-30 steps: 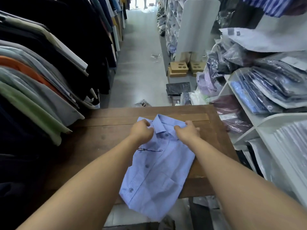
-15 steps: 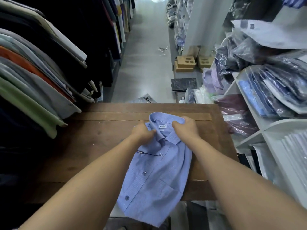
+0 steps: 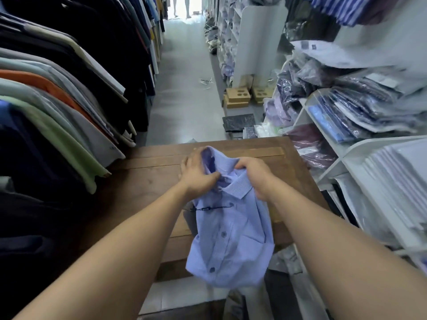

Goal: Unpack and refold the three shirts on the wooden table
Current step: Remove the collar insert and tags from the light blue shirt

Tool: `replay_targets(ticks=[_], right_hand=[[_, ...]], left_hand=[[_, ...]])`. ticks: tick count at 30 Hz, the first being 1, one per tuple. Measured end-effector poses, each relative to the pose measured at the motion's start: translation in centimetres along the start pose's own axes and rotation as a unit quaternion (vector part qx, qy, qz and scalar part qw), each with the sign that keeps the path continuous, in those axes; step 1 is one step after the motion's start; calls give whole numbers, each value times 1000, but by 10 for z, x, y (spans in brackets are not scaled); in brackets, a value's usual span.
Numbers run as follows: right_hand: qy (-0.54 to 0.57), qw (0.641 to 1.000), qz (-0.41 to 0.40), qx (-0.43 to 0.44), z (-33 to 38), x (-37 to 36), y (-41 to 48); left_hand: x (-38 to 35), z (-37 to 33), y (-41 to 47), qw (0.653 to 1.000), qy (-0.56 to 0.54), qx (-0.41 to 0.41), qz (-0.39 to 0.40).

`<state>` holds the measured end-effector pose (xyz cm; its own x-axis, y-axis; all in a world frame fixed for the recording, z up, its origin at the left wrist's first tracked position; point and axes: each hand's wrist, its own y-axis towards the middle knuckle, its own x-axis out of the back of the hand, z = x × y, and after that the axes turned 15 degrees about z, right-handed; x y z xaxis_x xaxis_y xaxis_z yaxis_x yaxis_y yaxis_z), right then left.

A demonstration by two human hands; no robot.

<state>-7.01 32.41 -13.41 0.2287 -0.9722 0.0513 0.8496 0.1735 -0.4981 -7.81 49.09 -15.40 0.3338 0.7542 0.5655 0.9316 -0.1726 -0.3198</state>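
A light blue button-up shirt hangs from my hands over the wooden table, its lower part drooping past the table's near edge. My left hand grips the bunched collar area on the left. My right hand grips the collar and shoulder on the right. A dark tag string crosses the shirt front just below the collar. Only this one shirt shows on the table.
A rack of hanging garments crowds the left side, overlapping the table's left edge. White shelves with bagged shirts stand close on the right. Cardboard inserts and dark packets lie on the aisle floor beyond the table.
The shirt lay flat under my hands a second ago; both hands have since gathered the collar and lifted it off the table, so the cloth now hangs crumpled.
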Motion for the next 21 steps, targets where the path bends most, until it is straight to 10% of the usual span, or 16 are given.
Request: replay_targets(ticks=[5, 13, 21], right_hand=[[72, 997, -9, 13, 7, -13, -32], [-194, 963, -87, 168, 1, -17, -47], [-177, 983, 52, -10, -16, -30, -65]], left_hand=[[9, 7, -19, 996, -78, -44, 10], [25, -7, -61, 905, -268, 101, 314], [42, -2, -84, 874, -235, 144, 400]])
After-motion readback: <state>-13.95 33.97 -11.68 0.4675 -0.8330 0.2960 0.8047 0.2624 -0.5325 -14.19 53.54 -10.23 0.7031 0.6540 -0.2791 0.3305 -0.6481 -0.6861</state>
